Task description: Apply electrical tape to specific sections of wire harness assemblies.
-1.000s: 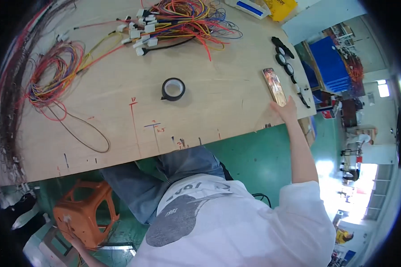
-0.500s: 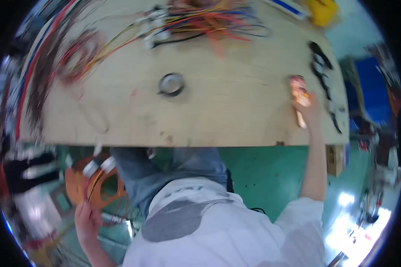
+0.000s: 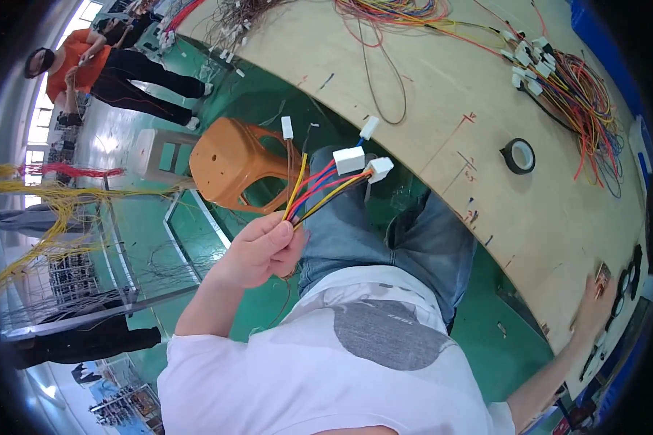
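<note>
My left hand is closed round a bundle of wires, yellow, red, blue, black and brown, held up over the floor beside my left thigh. Several white plug connectors cap the wire ends and fan out above my fingers. Some wire ends trail below the hand. At the far right, my right hand lies on the table over a phone, its fingers around it. Most of the phone is covered by the hand.
On the wooden table are a black tape roll, a wire harness pile and a black strap-like thing. An orange stool and a metal rack with hanging yellow wires stand left. A person in orange stands beyond.
The view has swung to the left. My left hand has brought the wire bundle up, closer to my lap. My right hand stays at the phone on the table.
</note>
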Action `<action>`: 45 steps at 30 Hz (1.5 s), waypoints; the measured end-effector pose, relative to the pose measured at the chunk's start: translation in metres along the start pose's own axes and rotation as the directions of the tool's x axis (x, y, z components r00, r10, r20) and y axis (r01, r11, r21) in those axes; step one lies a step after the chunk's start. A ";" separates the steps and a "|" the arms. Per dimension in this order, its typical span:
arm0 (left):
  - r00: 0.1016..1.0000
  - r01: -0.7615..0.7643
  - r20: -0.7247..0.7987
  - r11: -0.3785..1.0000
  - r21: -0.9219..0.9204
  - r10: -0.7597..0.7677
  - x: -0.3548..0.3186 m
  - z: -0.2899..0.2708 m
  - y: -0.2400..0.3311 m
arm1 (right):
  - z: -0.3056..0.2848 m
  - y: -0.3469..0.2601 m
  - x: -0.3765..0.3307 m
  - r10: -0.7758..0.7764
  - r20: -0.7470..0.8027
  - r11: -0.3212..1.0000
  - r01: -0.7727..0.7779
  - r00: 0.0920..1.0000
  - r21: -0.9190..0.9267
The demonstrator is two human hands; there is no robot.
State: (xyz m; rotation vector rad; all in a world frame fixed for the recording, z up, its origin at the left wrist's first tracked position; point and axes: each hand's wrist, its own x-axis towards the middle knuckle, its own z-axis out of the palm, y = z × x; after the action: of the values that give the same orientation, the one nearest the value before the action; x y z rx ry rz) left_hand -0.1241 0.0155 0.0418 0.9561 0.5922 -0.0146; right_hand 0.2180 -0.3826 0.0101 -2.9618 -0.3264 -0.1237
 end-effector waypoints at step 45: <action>0.937 -0.021 -0.298 0.821 -0.571 -0.183 0.070 -0.025 -0.091 | 0.053 -0.292 -0.079 -0.769 0.046 0.206 0.180 0.637 0.962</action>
State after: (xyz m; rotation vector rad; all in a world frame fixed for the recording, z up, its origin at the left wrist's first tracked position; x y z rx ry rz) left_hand -0.1013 -0.0023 -0.0721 0.3418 0.8979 0.2463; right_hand 0.0794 -0.1092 -0.0064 -1.5455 -1.0577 0.6480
